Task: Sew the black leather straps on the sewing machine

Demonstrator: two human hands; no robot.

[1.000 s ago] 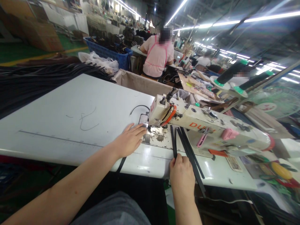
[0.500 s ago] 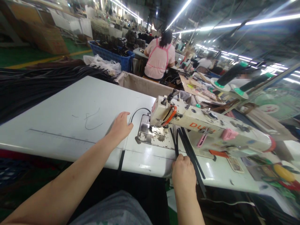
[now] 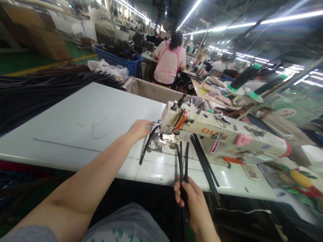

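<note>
A white sewing machine [image 3: 212,129] stands on the pale table [image 3: 75,111]. Beside its needle area, on the left, is my left hand [image 3: 141,129], fingers pressed together at the edge of the metal plate [image 3: 161,146]; what they hold, if anything, is too small to tell. A curved black strip [image 3: 148,144] runs from the machine head down over the table, just right of that hand. At the table's front edge my right hand [image 3: 188,193] is closed on several black strips [image 3: 181,161], which point up toward the machine. More black strips [image 3: 205,161] lie under the machine arm.
Long dark strips [image 3: 45,90] are heaped at the left. Behind the table are a cloth-lined bin [image 3: 148,90], a blue basket [image 3: 118,62] and a seated person in pink [image 3: 168,65]. Black thread cones [image 3: 243,79] stand at the right. A ruler line [image 3: 75,148] marks the tabletop.
My left hand has moved right, closer to the machine head, and the curved strip's end now lies toward the front. My right hand has turned and shifted left with its strips.
</note>
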